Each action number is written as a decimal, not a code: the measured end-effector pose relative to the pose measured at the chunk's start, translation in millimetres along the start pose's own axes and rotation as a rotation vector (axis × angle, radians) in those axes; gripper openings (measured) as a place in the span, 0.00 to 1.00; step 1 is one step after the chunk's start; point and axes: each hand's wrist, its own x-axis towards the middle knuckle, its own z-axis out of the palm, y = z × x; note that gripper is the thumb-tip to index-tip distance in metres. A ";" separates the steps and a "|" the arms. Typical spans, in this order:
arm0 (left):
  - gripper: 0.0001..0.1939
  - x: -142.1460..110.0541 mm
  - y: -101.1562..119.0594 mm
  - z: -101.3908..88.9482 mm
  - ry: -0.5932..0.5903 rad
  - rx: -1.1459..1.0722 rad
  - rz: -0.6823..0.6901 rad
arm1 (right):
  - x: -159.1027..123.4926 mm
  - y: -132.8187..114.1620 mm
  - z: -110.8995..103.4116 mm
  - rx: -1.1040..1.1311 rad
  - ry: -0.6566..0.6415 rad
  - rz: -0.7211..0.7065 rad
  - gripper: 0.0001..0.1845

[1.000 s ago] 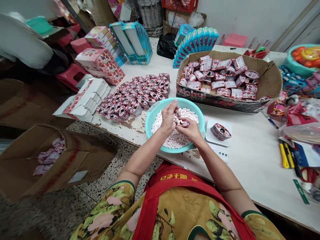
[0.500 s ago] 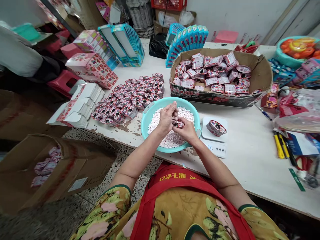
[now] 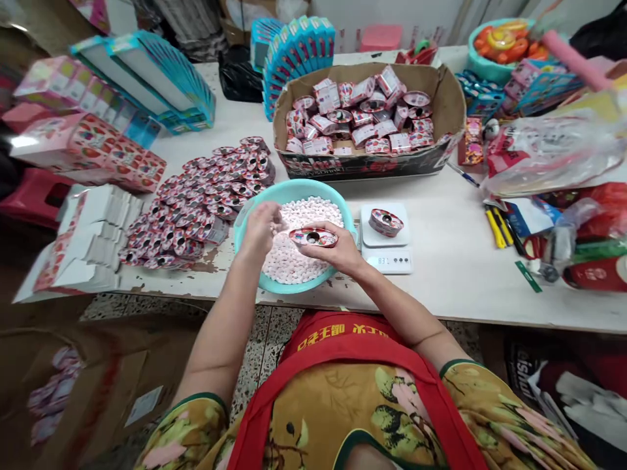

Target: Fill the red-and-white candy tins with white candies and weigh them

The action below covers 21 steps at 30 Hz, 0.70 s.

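red-and-white and oval, a pack (image 3: 313,237) sits in the right hand (image 3: 337,251), gripped between thumb and fingers, at the middle of the frame, above the bowl. the left hand (image 3: 259,230) has drawn away from it toward the left, where half a second ago its fingertips hovered right at the pack. its fingers are bent and blurred; pale pieces show by the tips, but i cannot tell whether they are held. with the hands parted, the dark hole in the pack's upper face is uncovered, and i judge the filling motion to be interrupted for now, the pack merely being kept ready.

that hole faces up toward the viewer. the pack's long axis runs almost level across the frame, one end toward the left hand, the other tucked into the right palm.

beneath, a turquoise bowl (image 3: 294,288) holds small white pieces (image 3: 289,264). just right of it, a second pack (image 3: 386,222) rests on a white scale (image 3: 367,238), hole upward, long axis sloping down to the right. left of the bowl stand crowded packs (image 3: 200,202); toward the top centre, a cardboard box (image 3: 362,170) holds more. the whole view has swung rightward, so everything on the table (image 3: 455,261) lies further left.
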 end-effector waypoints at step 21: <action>0.17 -1.4 -16.5 27.1 -0.682 1.318 0.145 | -155.3 17.4 -125.6 -0.151 0.532 0.197 0.30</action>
